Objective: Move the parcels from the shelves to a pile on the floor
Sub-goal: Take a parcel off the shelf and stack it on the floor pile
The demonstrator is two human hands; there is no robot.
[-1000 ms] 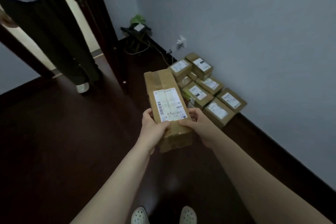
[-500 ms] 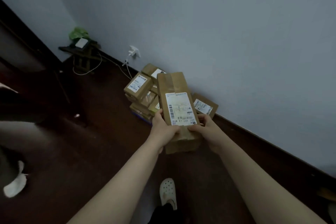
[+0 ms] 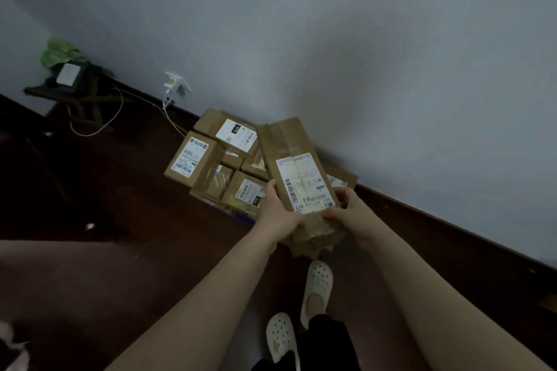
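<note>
I carry a long brown cardboard parcel (image 3: 294, 159) with a white shipping label, held out in front of me above the floor. My left hand (image 3: 275, 214) grips its near left edge and my right hand (image 3: 349, 211) grips its near right edge. Just beyond and below it, a pile of several brown parcels (image 3: 196, 159) with white labels lies on the dark floor against the wall. The held parcel hides part of the pile's right side.
A grey wall (image 3: 361, 54) meets the dark wooden floor (image 3: 120, 205) along a dark skirting board. A socket with a plug and cable (image 3: 174, 86) sits left of the pile. A small dark stand with a green plant (image 3: 64, 69) stands further left. My white clogs (image 3: 318, 280) are below.
I have turned away from the doorway and stepped closer to the pile. The parcel stays in both hands and now hangs over the pile's right side.
</note>
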